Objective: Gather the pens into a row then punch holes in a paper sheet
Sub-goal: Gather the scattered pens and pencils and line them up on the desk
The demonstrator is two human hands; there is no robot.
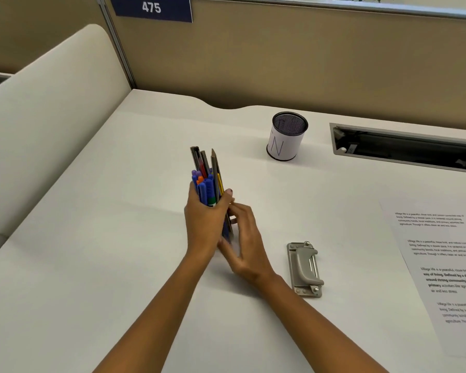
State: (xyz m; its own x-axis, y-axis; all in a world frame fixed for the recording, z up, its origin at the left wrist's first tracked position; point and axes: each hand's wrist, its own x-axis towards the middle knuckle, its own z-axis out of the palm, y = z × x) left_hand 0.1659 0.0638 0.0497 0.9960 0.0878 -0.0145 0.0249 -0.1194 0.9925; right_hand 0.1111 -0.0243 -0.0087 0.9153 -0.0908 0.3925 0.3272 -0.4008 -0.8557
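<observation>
A bundle of pens and pencils (206,179), blue, purple, orange, yellow and grey, stands upright over the middle of the white desk. My left hand (203,224) is wrapped around the bundle's lower half. My right hand (244,243) touches the bundle's lower right side with its fingers spread; the bottom ends of the pens are hidden between both hands. A grey metal hole punch (306,269) lies on the desk to the right of my right hand. A printed paper sheet (441,265) lies at the right edge.
A black mesh pen holder (287,135) with a white paper label stands at the back, empty as far as I can see. A dark cable slot (406,148) is cut into the desk (119,238) at the back right. Beige partition walls bound the desk behind and left.
</observation>
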